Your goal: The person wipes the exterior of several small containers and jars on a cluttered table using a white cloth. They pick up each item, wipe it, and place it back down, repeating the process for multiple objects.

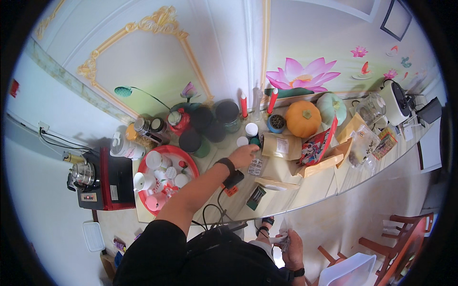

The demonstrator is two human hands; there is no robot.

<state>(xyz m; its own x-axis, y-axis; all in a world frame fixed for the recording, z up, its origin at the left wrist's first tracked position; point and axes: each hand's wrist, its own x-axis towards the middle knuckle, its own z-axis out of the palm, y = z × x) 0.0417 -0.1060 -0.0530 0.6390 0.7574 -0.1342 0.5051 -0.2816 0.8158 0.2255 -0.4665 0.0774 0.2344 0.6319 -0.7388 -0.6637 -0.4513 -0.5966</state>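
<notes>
My left hand point(244, 155) reaches over the counter, its fingertips at a small dark green container point(254, 141) beside two white-lidded bottles point(251, 129); whether it grips the container is hard to tell. A brown paper pouch point(282, 146) with a label lies just right of it, and a small printed packet point(255, 167) is below the fingers. Low in front of my body, past the counter edge, my right hand point(291, 246) holds a crumpled whitish cloth or tissue point(284, 240). A small dark green box point(256, 197) lies near the counter's front edge.
A red round tray point(195, 161) with cups and dark-lidded jars point(195, 143) stand left. Behind are red candles point(244, 106), a blue pot point(276, 123) and an orange pumpkin point(303, 119). Snack bags point(318, 146) lie right. Cables point(214, 211) hang over the front edge; wooden chairs point(397, 246) stand lower right.
</notes>
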